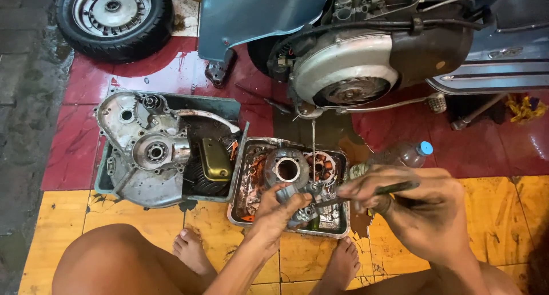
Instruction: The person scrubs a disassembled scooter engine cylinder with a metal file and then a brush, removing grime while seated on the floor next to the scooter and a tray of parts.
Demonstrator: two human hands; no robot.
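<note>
Left hand (pixel 277 209) gripping small metal part (pixel 297 193), right hand (pixel 400 206) pinching dark brush (pixel 394 187)

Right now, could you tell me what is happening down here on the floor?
A person squats over a metal tray of oily engine parts. Their left hand grips a small metal part, and their right hand works at it with a dark slim tool. A scooter engine sits just beyond, with a second tray holding an engine casing.
</note>
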